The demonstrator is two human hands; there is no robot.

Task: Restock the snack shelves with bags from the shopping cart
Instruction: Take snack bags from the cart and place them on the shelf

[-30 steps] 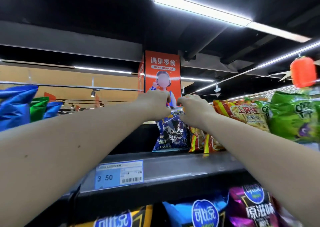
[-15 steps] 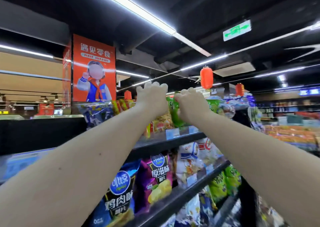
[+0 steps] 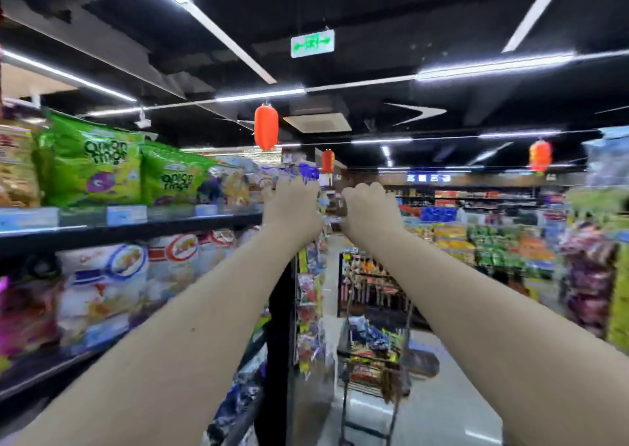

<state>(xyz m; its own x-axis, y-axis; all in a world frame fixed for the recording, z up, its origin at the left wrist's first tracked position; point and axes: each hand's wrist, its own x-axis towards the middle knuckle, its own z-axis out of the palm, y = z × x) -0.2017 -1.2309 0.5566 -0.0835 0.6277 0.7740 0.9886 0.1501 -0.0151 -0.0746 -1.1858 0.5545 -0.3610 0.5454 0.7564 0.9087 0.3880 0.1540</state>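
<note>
Left hand (image 3: 292, 209) and right hand (image 3: 370, 211) curl, apparently empty; shopping cart (image 3: 374, 360) stands upright, lengthwise down-aisle.

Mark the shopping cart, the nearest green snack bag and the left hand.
shopping cart (image 3: 374, 386): head view, wire wall of its basket.
green snack bag (image 3: 90, 163): head view, middle of its front.
left hand (image 3: 292, 207): head view, back of the hand.

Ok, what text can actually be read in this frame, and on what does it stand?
"onion rings" (second word smeared): green bags on the top shelf.
Green ceiling exit sign: arrows, characters unreadable.
Blue far sign: blurred.
Shelf price tags: blurred.
Lower-shelf white bags: blurred.
</note>
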